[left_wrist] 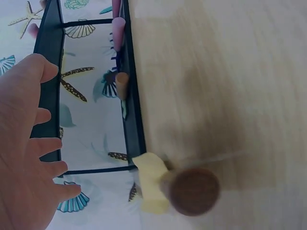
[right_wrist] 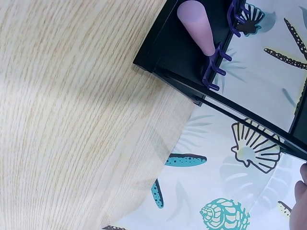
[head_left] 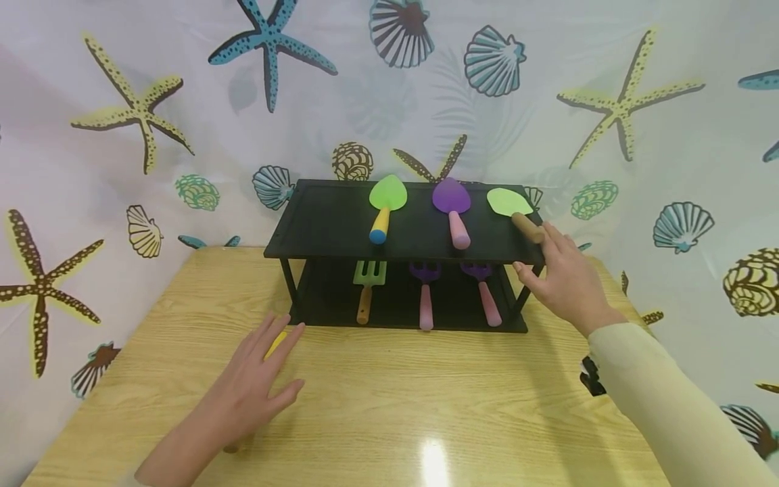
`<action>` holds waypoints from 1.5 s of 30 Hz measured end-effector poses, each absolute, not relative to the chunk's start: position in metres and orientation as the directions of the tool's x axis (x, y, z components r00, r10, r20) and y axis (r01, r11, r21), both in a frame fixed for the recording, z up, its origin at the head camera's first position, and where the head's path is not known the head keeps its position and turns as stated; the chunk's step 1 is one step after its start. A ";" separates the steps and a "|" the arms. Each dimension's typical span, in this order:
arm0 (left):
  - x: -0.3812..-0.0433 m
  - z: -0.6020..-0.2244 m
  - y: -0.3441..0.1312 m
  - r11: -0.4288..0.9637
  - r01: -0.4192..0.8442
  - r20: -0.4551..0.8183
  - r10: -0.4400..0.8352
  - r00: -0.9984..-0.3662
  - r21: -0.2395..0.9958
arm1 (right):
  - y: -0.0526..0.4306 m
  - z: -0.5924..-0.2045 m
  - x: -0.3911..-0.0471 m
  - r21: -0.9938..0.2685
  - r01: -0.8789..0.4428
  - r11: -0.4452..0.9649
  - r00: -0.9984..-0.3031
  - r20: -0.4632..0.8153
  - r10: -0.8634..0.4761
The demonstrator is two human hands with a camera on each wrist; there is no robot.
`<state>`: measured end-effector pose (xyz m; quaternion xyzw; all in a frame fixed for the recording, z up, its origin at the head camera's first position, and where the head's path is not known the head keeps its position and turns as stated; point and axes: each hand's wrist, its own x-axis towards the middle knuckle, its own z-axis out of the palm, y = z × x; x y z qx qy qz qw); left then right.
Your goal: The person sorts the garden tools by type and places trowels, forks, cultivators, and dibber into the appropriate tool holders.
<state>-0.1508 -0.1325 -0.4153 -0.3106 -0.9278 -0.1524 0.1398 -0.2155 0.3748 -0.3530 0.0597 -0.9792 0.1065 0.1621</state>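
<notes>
My right hand is at the right end of the black two-tier rack. Its fingers are at the wooden handle of a light-green toy trowel, thumb apart; whether they touch is unclear. Only a few fingertips show at the right wrist view's edge. Fingers spread, my left hand hovers at the rack's front left over a yellow tool with a wooden handle, mostly hidden from the head view. A green trowel and a purple trowel also lie on the top tier.
On the lower tier lie a green fork with a wooden handle and two purple forks with pink handles. A wooden table carries the rack. Behind hangs a seashell-print cloth. A small black item shows beside the right sleeve.
</notes>
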 end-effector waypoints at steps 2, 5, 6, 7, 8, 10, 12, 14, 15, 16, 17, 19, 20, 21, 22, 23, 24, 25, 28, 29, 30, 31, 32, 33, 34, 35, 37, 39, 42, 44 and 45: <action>-0.148 -0.419 -0.137 0.770 0.603 0.339 0.521 -0.783 0.210 | 0.374 -0.353 -0.215 -0.189 -0.152 0.970 -0.939 0.333 -0.082; -0.144 -0.427 -0.143 0.774 0.592 0.331 0.511 -0.793 0.223 | 0.374 -0.352 -0.215 -0.191 -0.152 0.970 -0.939 0.335 -0.081; -0.143 -0.429 -0.145 0.781 0.578 0.314 0.502 -0.806 0.235 | 0.374 -0.352 -0.215 -0.192 -0.152 0.970 -0.939 0.334 -0.081; -0.142 -0.432 -0.148 0.784 0.572 0.310 0.496 -0.811 0.241 | 0.374 -0.353 -0.215 -0.192 -0.152 0.969 -0.939 0.334 -0.081; -0.141 -0.435 -0.150 0.788 0.566 0.310 0.490 -0.815 0.243 | 0.374 -0.353 -0.215 -0.192 -0.152 0.970 -0.939 0.334 -0.081; -0.138 -0.441 -0.155 0.796 0.554 0.308 0.478 -0.822 0.244 | 0.374 -0.353 -0.215 -0.190 -0.153 0.970 -0.939 0.335 -0.082; -0.135 -0.448 -0.159 0.804 0.546 0.317 0.467 -0.826 0.237 | 0.374 -0.353 -0.215 -0.191 -0.152 0.970 -0.939 0.334 -0.081; -0.133 -0.454 -0.163 0.807 0.548 0.337 0.465 -0.819 0.219 | 0.374 -0.353 -0.215 -0.192 -0.150 0.970 -0.941 0.330 -0.080; -0.132 -0.456 -0.164 0.808 0.549 0.340 0.466 -0.817 0.213 | 0.374 -0.353 -0.215 -0.193 -0.148 0.970 -0.942 0.328 -0.079; -0.130 -0.458 -0.166 0.809 0.546 0.338 0.463 -0.819 0.216 | 0.374 -0.353 -0.215 -0.194 -0.149 0.970 -0.942 0.327 -0.079; -0.129 -0.459 -0.167 0.810 0.544 0.334 0.462 -0.822 0.218 | 0.374 -0.353 -0.215 -0.195 -0.148 0.970 -0.943 0.324 -0.078; -0.126 -0.462 -0.169 0.814 0.531 0.305 0.456 -0.836 0.235 | 0.374 -0.353 -0.215 -0.193 -0.148 0.970 -0.943 0.324 -0.079; -0.124 -0.463 -0.170 0.818 0.520 0.284 0.453 -0.845 0.244 | 0.374 -0.353 -0.215 -0.192 -0.149 0.970 -0.942 0.326 -0.080; -0.122 -0.464 -0.171 0.824 0.505 0.257 0.446 -0.857 0.256 | 0.374 -0.353 -0.215 -0.191 -0.149 0.970 -0.942 0.327 -0.080; -0.121 -0.465 -0.172 0.828 0.492 0.234 0.440 -0.867 0.267 | 0.374 -0.353 -0.215 -0.191 -0.149 0.970 -0.941 0.328 -0.080; -0.120 -0.466 -0.172 0.832 0.483 0.217 0.436 -0.873 0.273 | 0.374 -0.354 -0.215 -0.191 -0.148 0.970 -0.941 0.329 -0.079; -0.118 -0.467 -0.172 0.836 0.474 0.202 0.432 -0.879 0.278 | 0.374 -0.354 -0.215 -0.190 -0.148 0.971 -0.940 0.331 -0.078; -0.117 -0.468 -0.173 0.838 0.470 0.195 0.430 -0.881 0.277 | 0.375 -0.355 -0.215 -0.191 -0.147 0.971 -0.940 0.331 -0.077; -0.115 -0.471 -0.174 0.836 0.475 0.199 0.434 -0.879 0.275 | 0.374 -0.355 -0.215 -0.194 -0.142 0.971 -0.941 0.332 -0.072; -0.115 -0.473 -0.175 0.835 0.478 0.202 0.436 -0.877 0.272 | 0.374 -0.355 -0.215 -0.194 -0.142 0.971 -0.941 0.331 -0.072; -0.114 -0.474 -0.176 0.834 0.481 0.206 0.438 -0.875 0.270 | 0.374 -0.355 -0.215 -0.195 -0.141 0.971 -0.941 0.329 -0.071; -0.114 -0.475 -0.176 0.833 0.483 0.208 0.439 -0.874 0.270 | 0.374 -0.354 -0.215 -0.196 -0.142 0.970 -0.942 0.328 -0.072; -0.113 -0.475 -0.177 0.832 0.484 0.208 0.440 -0.874 0.271 | 0.374 -0.354 -0.215 -0.194 -0.143 0.970 -0.942 0.329 -0.073; -0.113 -0.476 -0.177 0.831 0.486 0.211 0.442 -0.872 0.271 | 0.374 -0.354 -0.215 -0.194 -0.143 0.970 -0.942 0.328 -0.073; -0.113 -0.477 -0.177 0.831 0.485 0.206 0.442 -0.873 0.272 | 0.374 -0.353 -0.215 -0.195 -0.143 0.970 -0.942 0.327 -0.074; -0.113 -0.477 -0.177 0.832 0.484 0.202 0.442 -0.874 0.273 | 0.374 -0.353 -0.215 -0.193 -0.143 0.971 -0.942 0.326 -0.074; -0.112 -0.478 -0.177 0.834 0.480 0.192 0.442 -0.876 0.271 | 0.374 -0.352 -0.214 -0.191 -0.143 0.971 -0.943 0.324 -0.075; -0.111 -0.478 -0.176 0.838 0.476 0.184 0.441 -0.878 0.265 | 0.374 -0.351 -0.214 -0.191 -0.143 0.971 -0.944 0.321 -0.076; -0.109 -0.480 -0.174 0.843 0.472 0.180 0.438 -0.881 0.259 | 0.373 -0.351 -0.214 -0.189 -0.143 0.971 -0.946 0.316 -0.078; -0.108 -0.482 -0.173 0.844 0.475 0.193 0.437 -0.878 0.251 | 0.373 -0.351 -0.214 -0.188 -0.144 0.972 -0.945 0.316 -0.079; -0.107 -0.483 -0.173 0.842 0.483 0.211 0.441 -0.872 0.239 | 0.373 -0.351 -0.214 -0.188 -0.145 0.972 -0.945 0.316 -0.080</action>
